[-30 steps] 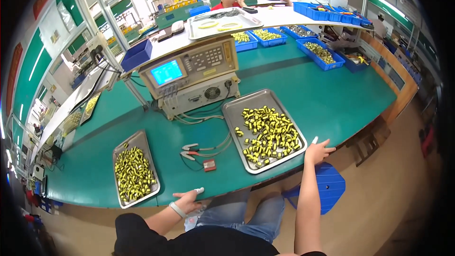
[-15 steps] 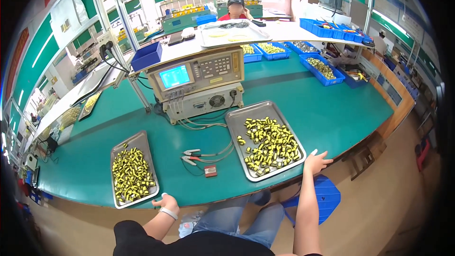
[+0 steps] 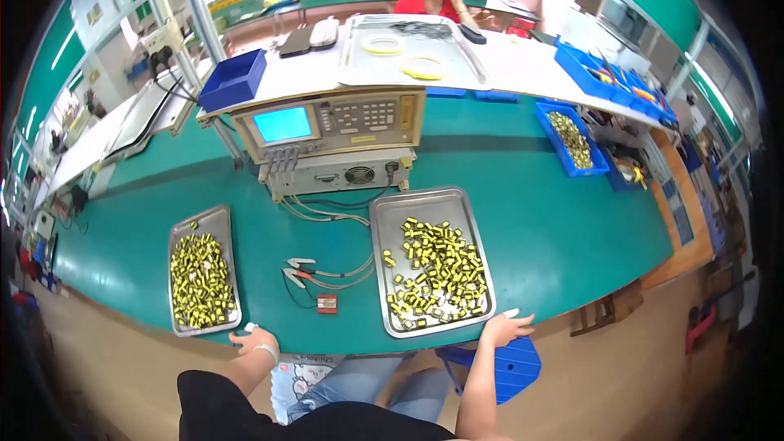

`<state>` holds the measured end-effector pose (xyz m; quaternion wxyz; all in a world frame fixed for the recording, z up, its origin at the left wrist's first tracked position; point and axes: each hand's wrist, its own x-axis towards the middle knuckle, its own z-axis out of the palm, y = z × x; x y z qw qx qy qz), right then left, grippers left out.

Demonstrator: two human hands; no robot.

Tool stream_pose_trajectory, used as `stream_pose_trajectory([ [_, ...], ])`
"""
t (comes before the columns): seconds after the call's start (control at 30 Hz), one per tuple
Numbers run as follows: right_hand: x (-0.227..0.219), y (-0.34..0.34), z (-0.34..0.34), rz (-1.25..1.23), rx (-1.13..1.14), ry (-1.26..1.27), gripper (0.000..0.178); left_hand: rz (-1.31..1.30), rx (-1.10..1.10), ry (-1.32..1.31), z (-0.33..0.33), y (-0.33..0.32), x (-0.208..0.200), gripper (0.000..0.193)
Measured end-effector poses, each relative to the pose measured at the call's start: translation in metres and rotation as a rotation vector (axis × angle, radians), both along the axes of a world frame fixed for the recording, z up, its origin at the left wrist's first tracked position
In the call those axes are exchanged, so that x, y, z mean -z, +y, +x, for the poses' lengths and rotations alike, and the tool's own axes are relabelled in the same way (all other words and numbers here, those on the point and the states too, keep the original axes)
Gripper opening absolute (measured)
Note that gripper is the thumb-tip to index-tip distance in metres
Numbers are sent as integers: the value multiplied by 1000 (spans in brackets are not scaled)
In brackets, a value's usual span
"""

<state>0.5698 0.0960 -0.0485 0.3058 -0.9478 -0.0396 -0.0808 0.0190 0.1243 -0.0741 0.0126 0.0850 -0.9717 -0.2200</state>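
Observation:
My left hand [image 3: 256,339] rests on the table's front edge, its fingers apart and holding nothing. Just beyond it lies a narrow metal tray [image 3: 232,278] with a heap of small yellow-and-black wound components [image 3: 200,286]. My right hand [image 3: 506,328] is spread on the edge by the near right corner of a wider metal tray [image 3: 384,220], and it too is without a thing in it. More of the same yellow-and-black components [image 3: 441,269] lie in this tray. Both hands have white covers on a fingertip. Between the trays are clip leads [image 3: 302,269] and a small red block [image 3: 327,304].
A bench test instrument [image 3: 327,122] with a lit screen stands behind the leads, cabled to them. Above it, a shelf carries a blue bin [image 3: 234,80] and a tray [image 3: 359,65] with yellow rings. A blue stool [image 3: 510,367] stands below my right arm. Someone in red sits opposite.
The whole view has shifted, so the trays and hands appear farther left. Both hands stay at the table edge beside the trays. The person opposite comes more fully into view.

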Motion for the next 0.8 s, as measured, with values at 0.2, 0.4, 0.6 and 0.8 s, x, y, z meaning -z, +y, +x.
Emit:
stream_pose_trajectory([
  [0.2, -20, -1, 11, -8, -3, 147, 64, 67, 108, -101, 24, -2, -34, 68],
  [0.4, 8, 0, 11, -106, -4, 173, 67, 123, 199, -54, 17, -23, -35, 72],
  [0.6, -22, 5, 6, -71, 63, 321, 69, 140, 242, 21, 27, -10, -58, 66],
  [0.8, -23, 3, 6, -55, 43, 312, 69, 227, 286, 108, 28, -9, -46, 67],
])
